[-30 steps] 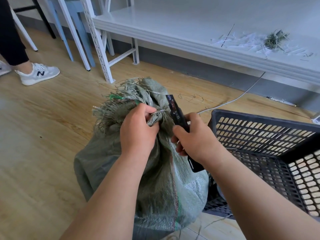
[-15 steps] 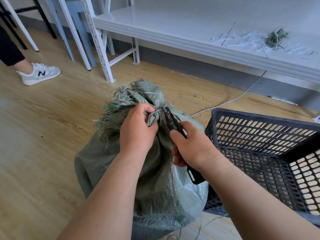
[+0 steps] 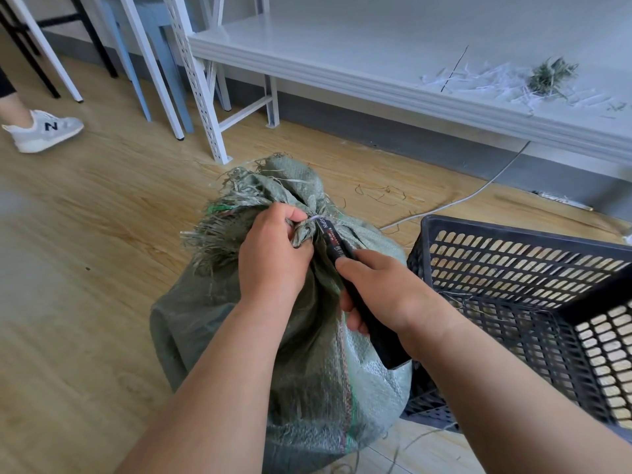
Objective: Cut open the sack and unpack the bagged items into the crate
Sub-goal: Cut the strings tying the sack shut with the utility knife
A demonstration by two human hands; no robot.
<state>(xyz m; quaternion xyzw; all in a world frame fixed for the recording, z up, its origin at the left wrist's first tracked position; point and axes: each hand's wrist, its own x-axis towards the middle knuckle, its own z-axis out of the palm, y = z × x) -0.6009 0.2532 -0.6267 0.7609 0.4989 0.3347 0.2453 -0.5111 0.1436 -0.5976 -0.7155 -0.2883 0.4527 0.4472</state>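
A grey-green woven sack (image 3: 321, 381) stands on the wooden floor, its frayed neck bunched and tied with a white tie. My left hand (image 3: 273, 254) grips the bunched neck just below the tie. My right hand (image 3: 383, 295) is closed around a black utility knife (image 3: 333, 239), whose front end touches the tie at the neck. The black perforated plastic crate (image 3: 513, 265) stands right of the sack, touching it. The sack's contents are hidden.
A low white metal shelf (image 3: 376, 77) runs behind, with shredded strips and fibre scraps on its right part. A white cable (image 3: 478, 191) lies across the floor. Another person's foot in a grey sneaker (image 3: 44, 130) stands far left, near chair legs.
My right hand has brought the knife down and left, from above the neck to the tie. The left hand kept its grip. The other person's foot shifted slightly.
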